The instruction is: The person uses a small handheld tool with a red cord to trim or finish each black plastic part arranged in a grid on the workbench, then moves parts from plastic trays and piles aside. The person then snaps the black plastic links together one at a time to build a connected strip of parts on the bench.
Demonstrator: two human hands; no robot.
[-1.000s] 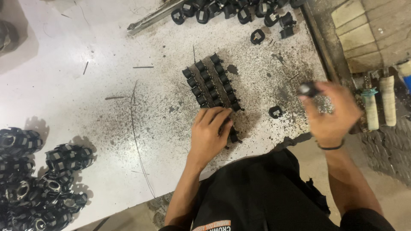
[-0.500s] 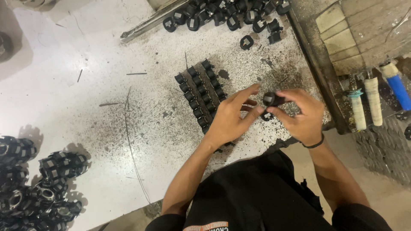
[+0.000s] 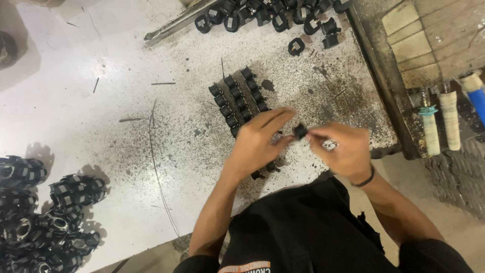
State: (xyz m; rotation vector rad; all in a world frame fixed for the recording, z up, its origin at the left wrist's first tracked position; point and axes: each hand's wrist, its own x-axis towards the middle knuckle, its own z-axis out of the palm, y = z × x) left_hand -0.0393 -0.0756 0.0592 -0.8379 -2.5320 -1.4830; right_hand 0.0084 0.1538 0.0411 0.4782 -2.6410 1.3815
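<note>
The small black plastic clip-shaped part point(image 3: 300, 131) sits pinched between the fingertips of the right hand point(image 3: 339, 150), raised just above the tabletop; its finer shape is too small and blurred to make out. The right grip is closed on it. The left hand point(image 3: 258, 143) reaches in beside it with fingers stretched out and apart, their tips at the part; whether they touch it cannot be told. That hand covers the near end of the neat rows of matching black parts point(image 3: 237, 96) lying on the white, grit-speckled tabletop point(image 3: 101, 126). A loose scatter of the same black parts point(image 3: 268, 15) lies along the far edge, partly cut off by the frame. Stacked black ring-shaped bundles point(image 3: 40, 212) crowd the lower left corner, also cut off. A thin dark wire point(image 3: 156, 167) curves across the surface. Right of the tabletop stand pale wrapped tool handles point(image 3: 448, 126).
</note>
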